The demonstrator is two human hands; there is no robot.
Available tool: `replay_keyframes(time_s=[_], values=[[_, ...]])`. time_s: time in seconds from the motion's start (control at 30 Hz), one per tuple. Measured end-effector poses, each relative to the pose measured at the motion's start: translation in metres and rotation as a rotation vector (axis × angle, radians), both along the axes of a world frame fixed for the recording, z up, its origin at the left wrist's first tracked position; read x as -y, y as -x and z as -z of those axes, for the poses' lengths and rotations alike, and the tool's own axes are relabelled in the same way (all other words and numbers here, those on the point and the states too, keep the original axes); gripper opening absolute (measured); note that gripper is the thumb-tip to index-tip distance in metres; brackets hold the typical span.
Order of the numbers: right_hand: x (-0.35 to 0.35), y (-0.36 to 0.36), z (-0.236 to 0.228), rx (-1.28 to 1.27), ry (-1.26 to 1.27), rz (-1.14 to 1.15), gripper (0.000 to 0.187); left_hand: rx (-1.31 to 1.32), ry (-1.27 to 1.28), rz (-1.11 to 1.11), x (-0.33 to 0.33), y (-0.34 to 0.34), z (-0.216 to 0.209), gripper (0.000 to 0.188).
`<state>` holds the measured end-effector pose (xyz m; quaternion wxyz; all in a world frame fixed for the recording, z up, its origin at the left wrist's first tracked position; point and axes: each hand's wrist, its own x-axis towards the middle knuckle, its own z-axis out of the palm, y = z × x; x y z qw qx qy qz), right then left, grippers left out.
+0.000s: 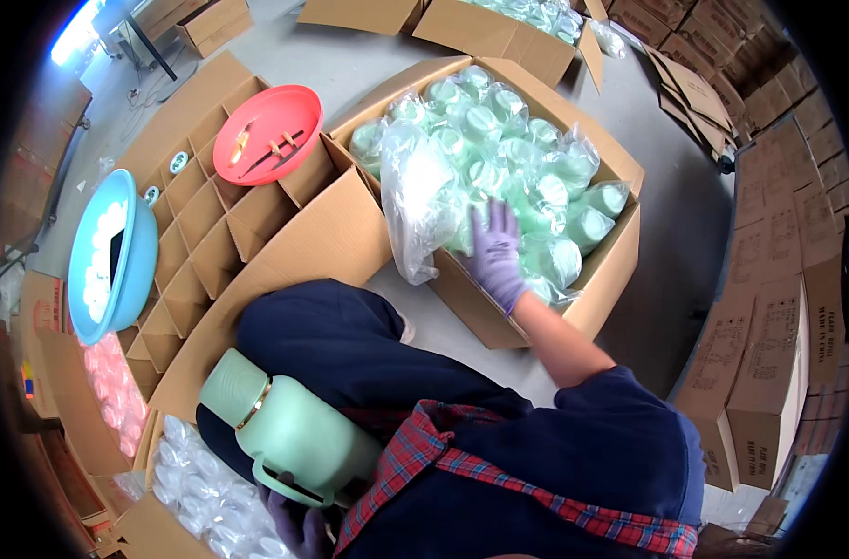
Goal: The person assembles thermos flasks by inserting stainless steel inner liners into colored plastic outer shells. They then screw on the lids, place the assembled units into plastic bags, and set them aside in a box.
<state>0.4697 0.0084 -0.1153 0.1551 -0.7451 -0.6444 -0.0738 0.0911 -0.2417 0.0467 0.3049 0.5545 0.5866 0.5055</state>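
The lap (341, 331) props the green jug (303, 433), left hand (296, 524) by its handle (285, 486), grip unclear; beyond it, right hand (495, 250) rests outspread on bagged green pieces (547, 191).

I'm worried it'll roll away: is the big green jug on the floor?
No, the green jug lies on the person's lap, by the left hand.

Dark lettering (751, 459) marks brown cartons (760, 382) at right, red print (45, 315) a left-hand carton (44, 368).
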Motion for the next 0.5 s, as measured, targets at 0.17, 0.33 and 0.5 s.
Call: replay_keyframes(time_s=[0.17, 0.33, 0.5], values=[[-0.016, -0.052, -0.042, -0.223, -0.395, -0.131, 0.014, -0.176, -0.16, -0.321, -0.016, 0.048, -0.019, 0.041], [-0.042, 0.14, -0.124, -0.813, -0.199, -0.863, 0.034, -0.442, -0.052, -0.114, -0.067, 0.039, -0.056, 0.086], [-0.067, 0.314, -0.246, -0.269, -0.72, -1.218, 0.02, -0.388, 0.174, 0.174, -0.14, 0.026, -0.05, 0.077]])
